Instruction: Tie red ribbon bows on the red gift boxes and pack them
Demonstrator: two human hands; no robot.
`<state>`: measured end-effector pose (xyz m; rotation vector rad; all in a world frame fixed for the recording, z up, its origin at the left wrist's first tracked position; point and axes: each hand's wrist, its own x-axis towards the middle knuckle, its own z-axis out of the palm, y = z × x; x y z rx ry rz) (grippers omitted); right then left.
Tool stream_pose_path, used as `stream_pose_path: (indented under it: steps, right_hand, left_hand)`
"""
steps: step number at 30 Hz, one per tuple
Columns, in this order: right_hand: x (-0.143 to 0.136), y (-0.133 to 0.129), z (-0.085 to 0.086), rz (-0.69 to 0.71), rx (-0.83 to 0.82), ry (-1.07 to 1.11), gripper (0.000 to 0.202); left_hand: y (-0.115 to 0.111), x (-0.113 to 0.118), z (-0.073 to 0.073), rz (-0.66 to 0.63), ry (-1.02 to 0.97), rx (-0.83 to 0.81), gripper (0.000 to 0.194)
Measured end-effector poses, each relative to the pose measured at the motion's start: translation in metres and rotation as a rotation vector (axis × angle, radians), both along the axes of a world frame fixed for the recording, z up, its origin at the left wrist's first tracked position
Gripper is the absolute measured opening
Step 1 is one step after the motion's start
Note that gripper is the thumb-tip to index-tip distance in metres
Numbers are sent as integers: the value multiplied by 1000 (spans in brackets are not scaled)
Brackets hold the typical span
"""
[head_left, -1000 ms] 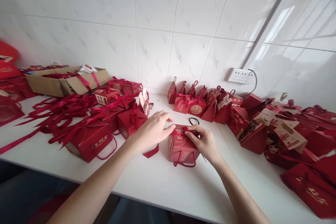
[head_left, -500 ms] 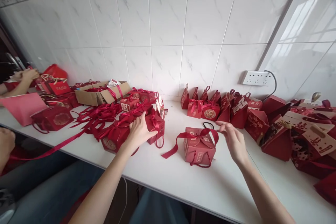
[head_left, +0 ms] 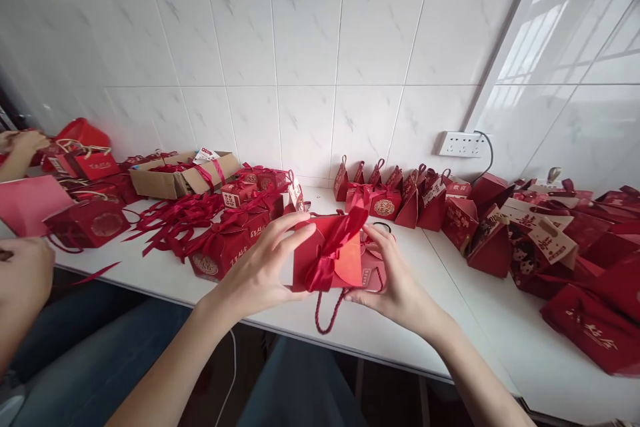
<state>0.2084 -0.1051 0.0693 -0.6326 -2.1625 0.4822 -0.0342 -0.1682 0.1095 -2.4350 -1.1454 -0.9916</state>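
Observation:
Between my two hands a red gift box (head_left: 327,253) with a satin bow on its face and a twisted cord handle hanging below is held above the table's front part. My left hand (head_left: 275,257) grips its left side, fingers on top and thumb beneath. At its right side my right hand (head_left: 385,273) has fingers and thumb curved around the edge. Partly hidden behind the held box and my right hand stands a dusky red box (head_left: 373,267), with a black loop (head_left: 383,225) behind it.
Bow-tied red boxes (head_left: 215,253), a ribbon heap (head_left: 170,217) and a cardboard box (head_left: 183,177) lie left. Rows of red boxes (head_left: 410,200) stand right, below a socket strip (head_left: 463,145). Another person's hand (head_left: 25,273) is at the left edge.
The bow-tied box has come from the left group to the middle, now between both hands. My right hand has left the black loop. The view has shifted right.

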Motion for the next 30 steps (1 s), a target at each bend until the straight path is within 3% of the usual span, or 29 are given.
stream_pose_path:
  steps: [3,7,11,14,18,20,22,24,27,30]
  right_hand:
    - [2,-8,7,120,-122,-2,96]
    - [16,-14,20,174,-121,15,96]
    - [34,-10,39,107,-74,-74,91]
    - [52,1,60,-5,5,-122,88]
    - [102,23,87,-255,86,-104,84]
    - [141,28,91,-428,115,-60,88]
    - [186,26,87,-618,159,36,88]
    - [232,19,77,-805,237,161,87]
    - [293,0,60,-1087,362,324,87]
    - [335,-24,48,-1347,474,359,87]
  left_hand:
    - [-8,5,4,-82,5,3,96]
    - [-8,12,5,-160,-3,36,93]
    - [6,28,3,-210,-57,42,95]
    - [21,51,-6,-214,-210,64,93]
    - [33,94,-36,-229,-451,153,73]
    - [33,115,-57,-277,-381,96,54]
    - [32,130,-81,-322,-185,-11,40]
    - [34,139,-106,-326,-14,-56,39]
    - [44,144,-139,-326,66,7,46]
    - [59,144,-164,-335,85,24,66]
